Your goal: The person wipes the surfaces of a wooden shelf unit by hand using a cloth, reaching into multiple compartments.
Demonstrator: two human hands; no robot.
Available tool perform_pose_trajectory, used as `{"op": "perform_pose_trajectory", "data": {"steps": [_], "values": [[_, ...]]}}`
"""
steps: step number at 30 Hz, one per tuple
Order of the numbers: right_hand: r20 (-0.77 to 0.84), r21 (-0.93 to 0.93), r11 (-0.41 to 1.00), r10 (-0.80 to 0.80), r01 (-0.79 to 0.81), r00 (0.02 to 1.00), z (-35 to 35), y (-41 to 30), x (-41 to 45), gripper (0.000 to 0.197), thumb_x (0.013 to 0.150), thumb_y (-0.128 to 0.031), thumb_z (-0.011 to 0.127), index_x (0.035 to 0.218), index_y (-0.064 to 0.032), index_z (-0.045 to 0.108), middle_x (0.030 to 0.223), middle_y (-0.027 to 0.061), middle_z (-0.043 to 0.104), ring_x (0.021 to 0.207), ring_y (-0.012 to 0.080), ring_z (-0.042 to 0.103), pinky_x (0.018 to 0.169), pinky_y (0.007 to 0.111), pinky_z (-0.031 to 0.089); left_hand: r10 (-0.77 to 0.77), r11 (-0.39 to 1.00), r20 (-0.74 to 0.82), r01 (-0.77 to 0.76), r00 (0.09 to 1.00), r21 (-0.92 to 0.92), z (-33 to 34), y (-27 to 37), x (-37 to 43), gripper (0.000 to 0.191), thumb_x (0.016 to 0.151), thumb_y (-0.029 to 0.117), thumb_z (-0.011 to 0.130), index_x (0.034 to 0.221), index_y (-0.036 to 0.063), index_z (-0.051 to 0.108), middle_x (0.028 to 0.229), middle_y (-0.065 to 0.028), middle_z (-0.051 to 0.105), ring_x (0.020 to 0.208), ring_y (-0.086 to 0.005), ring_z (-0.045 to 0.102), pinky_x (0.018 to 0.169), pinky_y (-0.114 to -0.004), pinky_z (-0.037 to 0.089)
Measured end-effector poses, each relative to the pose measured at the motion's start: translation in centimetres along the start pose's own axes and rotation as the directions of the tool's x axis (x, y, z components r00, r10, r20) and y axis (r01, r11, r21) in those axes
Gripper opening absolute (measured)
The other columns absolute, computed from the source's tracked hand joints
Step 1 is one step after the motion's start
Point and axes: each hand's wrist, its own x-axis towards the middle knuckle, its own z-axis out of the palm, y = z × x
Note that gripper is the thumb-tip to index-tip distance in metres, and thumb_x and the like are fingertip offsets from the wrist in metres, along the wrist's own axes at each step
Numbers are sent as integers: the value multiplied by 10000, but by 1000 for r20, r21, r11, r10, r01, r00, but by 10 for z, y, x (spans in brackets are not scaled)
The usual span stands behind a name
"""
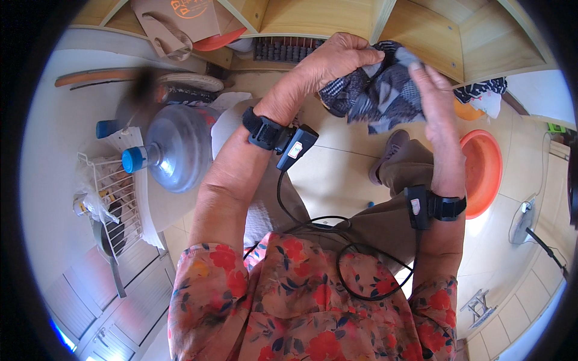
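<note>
A piece of dark patchwork-patterned cloth (384, 92), grey, black and white, hangs bunched in front of the wooden shelf unit. Its upper left part is pinched between the thumb and fingers of my left hand (345, 56). At the cloth's right side is my right hand (435, 97), slightly blurred, its thumb lying against the fabric; the cloth partly hides how its fingers grip. The lower edge of the cloth hangs loose above the tiled floor. Each wrist wears a black strap with a small cabled device.
Pale wooden shelves (316, 18) run across the top, with a brown paper bag (180, 27) and an abacus (286, 49). A large water bottle (180, 149) and a wire rack (117, 207) are at left. An orange basin (482, 173) stands on the floor at right.
</note>
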Motion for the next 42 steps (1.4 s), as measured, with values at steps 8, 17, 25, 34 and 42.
{"op": "perform_pose_trajectory", "data": {"steps": [8, 17, 25, 34, 42], "values": [[219, -188, 965, -142, 184, 965, 7, 16, 1, 158, 849, -161, 580, 836, -9, 535, 711, -25, 506, 663, 58, 416, 615, 224, 402, -169, 953, -77, 143, 982, -266, 4, 3, 3, 201, 812, 150, 613, 899, -30, 628, 784, -52, 637, 652, -97, 588, 567, -225, 486], [274, -255, 886, -319, 388, 907, 18, 36, 0, 197, 846, -150, 571, 981, -11, 532, 762, 4, 564, 684, 73, 482, 630, 242, 424, -77, 994, -118, 86, 990, 72, 16, -12, 7, 210, 808, 143, 570, 913, -37, 589, 763, -49, 606, 637, -80, 553, 544, -232, 467], [222, 70, 997, -58, 44, 973, 25, 9, -15, 397, 863, -131, 571, 1218, 0, 451, 802, -2, 541, 688, 55, 509, 609, 197, 440, -29, 962, -173, 74, 984, 261, 17, -10, 6, 197, 814, 154, 552, 892, -25, 575, 733, -43, 590, 619, -80, 542, 525, -242, 454], [212, 208, 954, -258, 214, 943, 23, 14, -15, 476, 945, -194, 380, 1357, -10, 227, 877, 107, 580, 738, 152, 588, 667, 261, 483, -86, 976, -1, 85, 996, 201, 15, 9, 0, 508, 786, 398, 643, 1014, -48, 564, 792, -91, 611, 713, -134, 573, 634, -265, 480], [152, 90, 950, -311, 300, 938, 14, 7, -11, 478, 953, -275, 344, 1325, 16, 271, 806, 107, 595, 682, 153, 592, 655, 270, 478, -71, 990, 94, 82, 993, -118, 12, -3, 6, 268, 798, 187, 645, 995, 13, 593, 849, -29, 614, 780, -90, 550, 713, -234, 441]]}}
